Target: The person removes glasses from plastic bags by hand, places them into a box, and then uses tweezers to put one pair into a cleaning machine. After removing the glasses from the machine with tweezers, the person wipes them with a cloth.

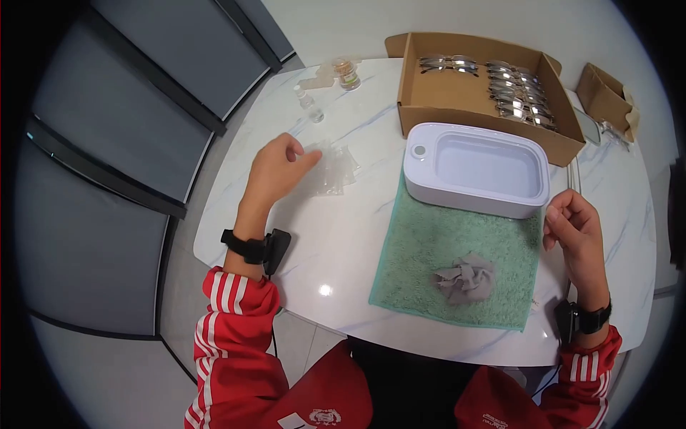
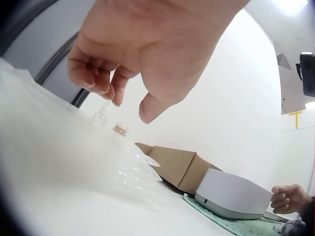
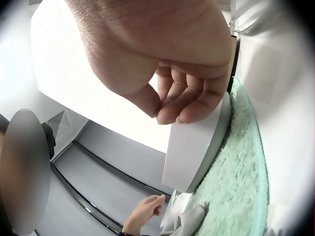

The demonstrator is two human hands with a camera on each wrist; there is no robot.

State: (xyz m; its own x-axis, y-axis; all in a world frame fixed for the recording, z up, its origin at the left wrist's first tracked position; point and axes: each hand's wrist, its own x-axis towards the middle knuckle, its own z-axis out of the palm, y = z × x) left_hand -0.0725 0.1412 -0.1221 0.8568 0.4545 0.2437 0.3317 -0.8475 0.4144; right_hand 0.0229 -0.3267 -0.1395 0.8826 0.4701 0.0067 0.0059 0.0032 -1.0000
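My left hand point(image 1: 277, 169) hovers over a stack of clear plastic bags point(image 1: 336, 171) on the table's left side. In the left wrist view its thumb stands apart from the loosely bent fingers point(image 2: 101, 81), with nothing between them. Beside the right end of a white ultrasonic cleaner point(image 1: 421, 182), my right hand point(image 1: 574, 227) hangs with loosely curled fingers and holds nothing visible. The cleaner's basin is uncovered and it stands on the back of a green towel point(image 1: 407, 264). A crumpled grey cloth point(image 1: 466, 279) lies on the towel's front part.
An open cardboard box point(image 1: 450, 96) with rows of eyeglasses point(image 1: 518, 89) stands behind the cleaner. A small clear bottle point(image 1: 309, 105) and a jar point(image 1: 347, 75) are at the back left. At the far right sits a smaller cardboard box point(image 1: 604, 100).
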